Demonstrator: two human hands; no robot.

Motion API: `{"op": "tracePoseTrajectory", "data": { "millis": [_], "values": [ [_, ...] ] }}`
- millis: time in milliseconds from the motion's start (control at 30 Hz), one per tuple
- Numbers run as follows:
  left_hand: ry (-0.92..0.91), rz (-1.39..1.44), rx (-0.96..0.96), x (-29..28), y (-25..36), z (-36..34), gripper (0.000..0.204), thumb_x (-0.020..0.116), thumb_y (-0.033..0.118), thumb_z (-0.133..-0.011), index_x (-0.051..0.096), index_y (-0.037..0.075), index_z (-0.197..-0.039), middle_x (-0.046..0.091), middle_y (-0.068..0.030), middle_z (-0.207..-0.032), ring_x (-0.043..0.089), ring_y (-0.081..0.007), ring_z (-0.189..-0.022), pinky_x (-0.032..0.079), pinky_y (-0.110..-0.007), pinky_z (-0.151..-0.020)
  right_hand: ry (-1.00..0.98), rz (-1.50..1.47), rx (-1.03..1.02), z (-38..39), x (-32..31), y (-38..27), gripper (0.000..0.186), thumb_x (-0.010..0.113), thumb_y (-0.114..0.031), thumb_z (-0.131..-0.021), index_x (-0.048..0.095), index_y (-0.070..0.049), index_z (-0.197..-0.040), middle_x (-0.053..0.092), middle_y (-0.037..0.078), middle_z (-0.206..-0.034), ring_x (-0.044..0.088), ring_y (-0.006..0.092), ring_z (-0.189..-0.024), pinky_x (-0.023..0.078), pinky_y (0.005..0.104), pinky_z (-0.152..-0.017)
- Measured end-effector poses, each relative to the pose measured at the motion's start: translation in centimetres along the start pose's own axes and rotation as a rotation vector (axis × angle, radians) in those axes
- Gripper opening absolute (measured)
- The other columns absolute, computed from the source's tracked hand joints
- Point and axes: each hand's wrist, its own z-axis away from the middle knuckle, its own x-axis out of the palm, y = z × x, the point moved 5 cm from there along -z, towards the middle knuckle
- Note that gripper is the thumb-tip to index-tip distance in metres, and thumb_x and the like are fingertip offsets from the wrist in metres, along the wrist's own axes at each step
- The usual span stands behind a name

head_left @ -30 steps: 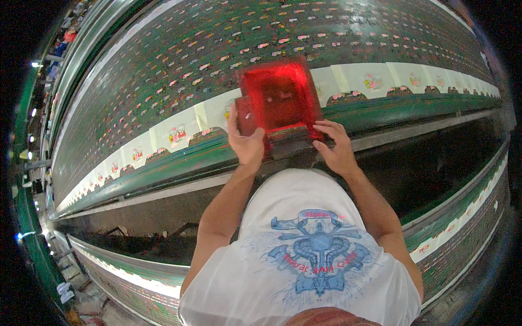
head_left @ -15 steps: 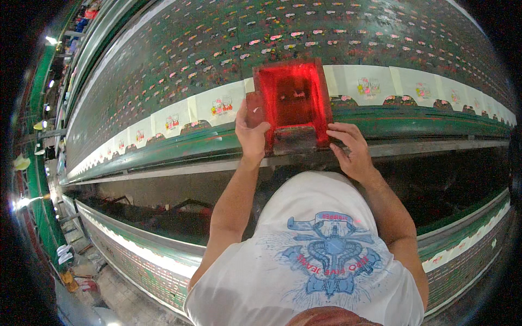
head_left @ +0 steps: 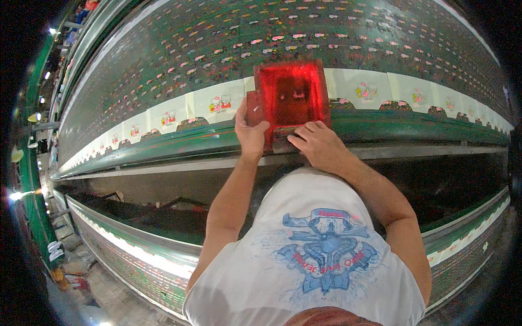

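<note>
A red-stained screen-printing frame (head_left: 322, 89) lies over the row of pale printed fabric pieces (head_left: 361, 89) at the table's near edge. Wet red ink coats its inner walls, and darker red covers the mesh in its middle. At its left side, my left hand (head_left: 252, 136) is closed around a flat red-brown block (head_left: 255, 108) joined to the frame, thumb on the near side. My right hand (head_left: 321, 142) is bent over the frame's near bar, fingers curled down on it. Its fingertips hide part of that bar, and anything small beneath them is not visible.
A long green printing table (head_left: 217, 60), dotted with rows of small coloured marks, stretches away ahead. Along its near side runs a metal rail (head_left: 190, 173). Behind me stands another long table (head_left: 136, 261) with pale pieces along its edge. Lamps (head_left: 17, 195) shine at the far left.
My right hand has moved left from the frame's right side to its near bar, and its fingers have curled. My left hand and the frame stay in nearly the same place.
</note>
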Motion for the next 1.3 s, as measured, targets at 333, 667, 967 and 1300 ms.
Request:
{"op": "tracePoseTrajectory", "data": {
  "millis": [333, 667, 967, 1300],
  "values": [
    [0.009, -0.050, 0.030, -0.2, -1.2, -0.1, 0.100, 0.070, -0.022, -0.078, 0.043, -0.004, -0.173, 0.064, -0.0164, -0.159, 0.069, -0.0270, -0.139, 0.058, -0.041, -0.118, -0.195, -0.157, 0.128, -5.0, -2.9, 6.0, 0.037, 0.070, -0.002, -0.096, 0.072, 0.001, -0.133, 0.076, 0.022, -0.125, 0.071, 0.0448, -0.123, 0.055, 0.0555, -0.109],
    [-0.033, -0.041, -0.026, 0.2, 0.5, 0.1, 0.099, 0.074, -0.017, -0.081, 0.039, -0.008, -0.173, 0.059, -0.0180, -0.163, 0.063, -0.0281, -0.148, 0.053, -0.042, -0.125, 0.070, -0.008, 0.248, -11.4, -2.8, 12.5, 0.049, 0.067, 0.006, -0.095, 0.073, -0.006, -0.142, 0.075, 0.020, -0.136, 0.067, 0.0441, -0.133, 0.052, 0.0554, -0.118],
    [-0.050, -0.039, -0.055, 0.4, 0.9, 0.4, 0.099, 0.076, -0.018, -0.084, 0.038, -0.007, -0.174, 0.055, -0.0174, -0.166, 0.061, -0.0265, -0.148, 0.053, -0.042, -0.124, 0.135, 0.049, 0.188, -6.6, -0.7, 6.7, 0.062, 0.067, 0.000, -0.088, 0.075, -0.015, -0.148, 0.077, 0.012, -0.135, 0.070, 0.0363, -0.123, 0.053, 0.0532, -0.107],
    [-0.052, -0.104, -0.035, 0.2, 0.3, 0.3, 0.095, 0.077, -0.014, -0.087, 0.039, -0.007, -0.174, 0.056, -0.0199, -0.167, 0.058, -0.0277, -0.151, 0.050, -0.041, -0.126, 0.098, -0.011, 0.232, -1.1, 0.2, -0.7, 0.062, 0.071, 0.001, -0.086, 0.075, -0.013, -0.145, 0.073, 0.013, -0.140, 0.069, 0.0382, -0.125, 0.053, 0.0560, -0.106]
  ]
}}
